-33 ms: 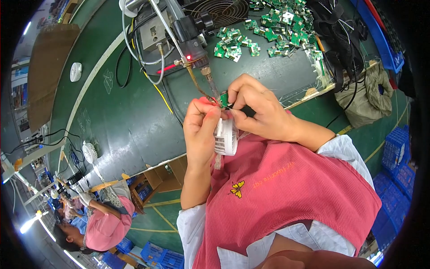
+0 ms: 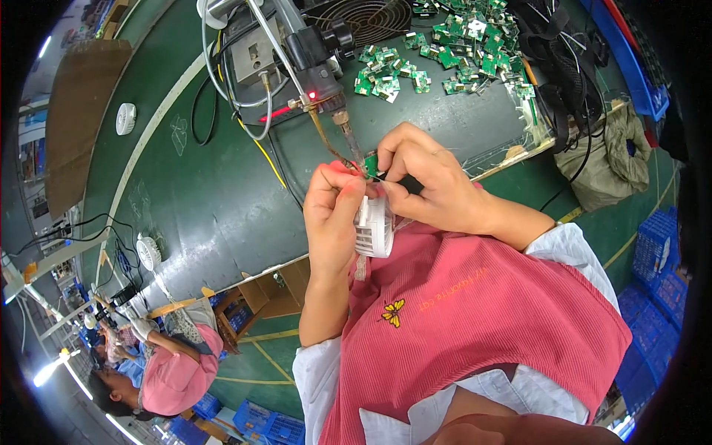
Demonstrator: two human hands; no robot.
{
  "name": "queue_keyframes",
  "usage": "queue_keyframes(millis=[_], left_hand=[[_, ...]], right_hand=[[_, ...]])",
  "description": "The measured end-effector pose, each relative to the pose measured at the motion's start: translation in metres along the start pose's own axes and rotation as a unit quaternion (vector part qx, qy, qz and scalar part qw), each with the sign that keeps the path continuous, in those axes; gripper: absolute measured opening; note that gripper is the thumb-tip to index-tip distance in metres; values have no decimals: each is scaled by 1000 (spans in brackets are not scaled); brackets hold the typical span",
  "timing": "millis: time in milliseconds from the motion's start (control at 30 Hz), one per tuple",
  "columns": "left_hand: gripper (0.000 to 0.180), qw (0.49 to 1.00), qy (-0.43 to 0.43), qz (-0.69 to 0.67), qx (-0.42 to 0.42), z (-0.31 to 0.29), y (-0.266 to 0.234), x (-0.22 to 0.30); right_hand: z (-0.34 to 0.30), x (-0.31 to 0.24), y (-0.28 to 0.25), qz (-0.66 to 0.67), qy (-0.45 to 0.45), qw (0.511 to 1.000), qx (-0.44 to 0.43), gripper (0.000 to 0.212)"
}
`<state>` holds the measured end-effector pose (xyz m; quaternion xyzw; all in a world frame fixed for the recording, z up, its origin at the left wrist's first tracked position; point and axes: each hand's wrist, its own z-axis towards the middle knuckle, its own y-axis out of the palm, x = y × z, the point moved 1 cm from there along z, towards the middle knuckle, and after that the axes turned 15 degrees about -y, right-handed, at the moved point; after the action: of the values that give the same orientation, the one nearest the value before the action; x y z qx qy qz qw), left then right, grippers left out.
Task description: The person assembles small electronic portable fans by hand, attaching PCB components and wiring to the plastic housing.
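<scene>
My left hand point(image 2: 334, 204) is closed in a pinch beside the soldering tip, red light falling on its fingertips. What it pinches is hidden. Opposite it, my right hand point(image 2: 430, 178) holds a small green circuit board point(image 2: 371, 165) by the edge. A thin wire seems to run by its thumb, too small to be sure. The soldering iron point(image 2: 351, 138) points down from its stand, its tip at the board. Just below both hands, against my left fingers, is a white round fan point(image 2: 375, 231) with a slotted housing.
Many green circuit boards point(image 2: 467, 52) lie heaped at the back of the bench, by a black round grille point(image 2: 367, 22). Two more white fans point(image 2: 126, 119) sit at left. Dark cables point(image 2: 571, 81) hang at right. A co-worker in pink point(image 2: 182, 371) works at lower left.
</scene>
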<state>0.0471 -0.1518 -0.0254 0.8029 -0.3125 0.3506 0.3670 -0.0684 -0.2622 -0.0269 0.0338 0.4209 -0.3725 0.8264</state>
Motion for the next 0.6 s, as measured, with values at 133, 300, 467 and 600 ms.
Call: queue_keyframes(millis=[133,300,467,600], left_hand=[[7,1000,11,-5,10,-1,2,0],[8,1000,6,10,14,-1,1,1],[8,1000,1,14,11,-1,1,0],[8,1000,3,16,9,-2,2,1]], right_hand=[[1,-1,0,-5,-10,1000,-3,19],[1,-2,-1,-9,-12,1000,-1,20],[1,-4,-1,-14,-10,1000,-3,20],[0,-5,-2,-13,-3,1000,-7,20]])
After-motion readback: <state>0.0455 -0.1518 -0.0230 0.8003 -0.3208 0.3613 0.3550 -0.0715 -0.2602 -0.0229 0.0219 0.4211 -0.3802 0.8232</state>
